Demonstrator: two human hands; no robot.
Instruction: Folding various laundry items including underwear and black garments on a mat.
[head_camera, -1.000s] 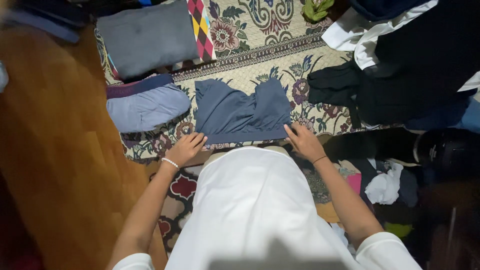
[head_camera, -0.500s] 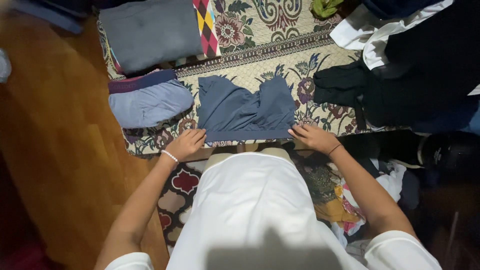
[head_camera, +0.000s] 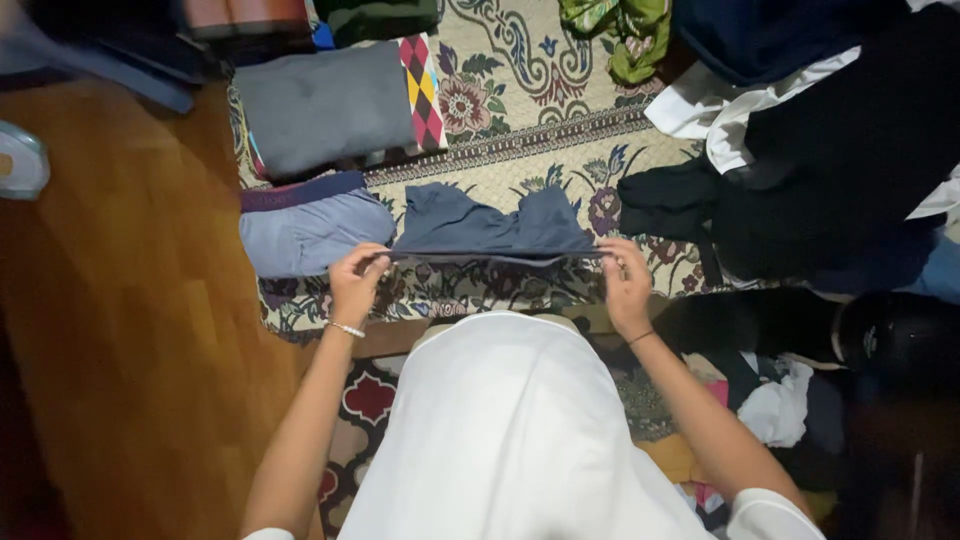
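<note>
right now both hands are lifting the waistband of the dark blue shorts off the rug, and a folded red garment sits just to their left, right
Not quite: the folded garment beside the dark blue shorts is light blue with a dark waistband, not red. The head view shows it. The left hand and right hand do pinch the waistband at its ends, lifted off the rug.

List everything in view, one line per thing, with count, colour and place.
dark blue garment: one, slate blue, on the rug, near edge lifted by both hands
folded shorts: one, light blue with a dark band, left of the garment
grey folded cloth: one, grey, beyond the shorts
checked cloth: one, multicoloured, right of the grey cloth
green cloth: one, green, top centre
black clothes pile: one heap, black, right
white cloth: one, white, upper right
patterned rug: one, cream floral
wooden floor: brown, left
left hand: pinching the garment's left corner
right hand: pinching the right corner
</note>
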